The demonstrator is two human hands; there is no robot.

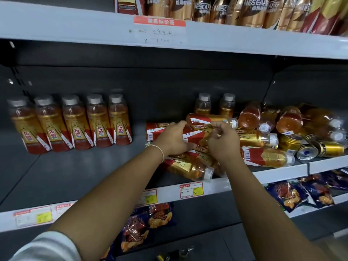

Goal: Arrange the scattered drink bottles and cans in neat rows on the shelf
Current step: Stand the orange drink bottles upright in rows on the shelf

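On the dark middle shelf (71, 172) several red-and-gold drink bottles (75, 123) stand upright in a row at the left. A heap of the same bottles (263, 157) lies on its side at the right, with gold cans (308, 150) toppled at the far right. Two more bottles (204, 103) stand at the back. My left hand (172, 138) grips a lying bottle (160, 129) in the heap. My right hand (224, 140) curls its fingers round the neighbouring lying bottle (197, 137). One bottle (190, 168) lies near the shelf's front edge below my hands.
The shelf above (226, 40) carries coffee bottles (252, 12) and a price label (160, 31). Snack bags (301, 193) hang on the lower shelf. Bare shelf floor lies between the standing row and the heap. Price tags (191, 190) line the front rail.
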